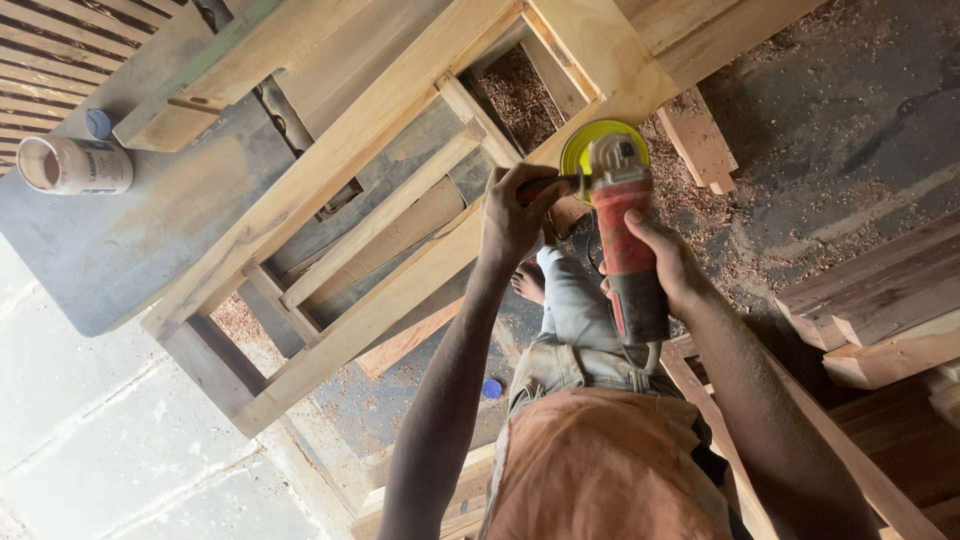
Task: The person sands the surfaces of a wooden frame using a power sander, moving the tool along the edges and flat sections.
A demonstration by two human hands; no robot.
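Our left hand (515,215) curls its fingers (532,185) tightly round the dark side handle (548,187) of an angle grinder (625,240), knuckles toward the camera. Our right hand (665,262) wraps the grinder's body from the right side, thumb lying along the red casing and the remaining fingers hidden behind it, so both hands are closed on the tool. The grinder points away from us, red at the front, dark grey toward the rear, with a grey gear head carrying a round yellow-green disc (600,142). The disc sits at the edge of a pale wooden frame (390,200), a long ladder-like piece with cross rails that runs diagonally from lower left to upper right; we cannot tell whether the disc touches the wood. Below the hands we see our own grey trousers, rust-orange shirt and a bare foot (528,281) on the floor. Wood shavings (700,215) litter the dark ground around the frame. At far left, on a grey dusty surface (120,250), a cylindrical can (75,165) lies on its side, pale label facing up, open mouth toward the left, with a small blue lid (97,123) just above it. Stacked timber planks (880,320) lie at right, and a small blue cap (491,388) rests on the floor near our leg.
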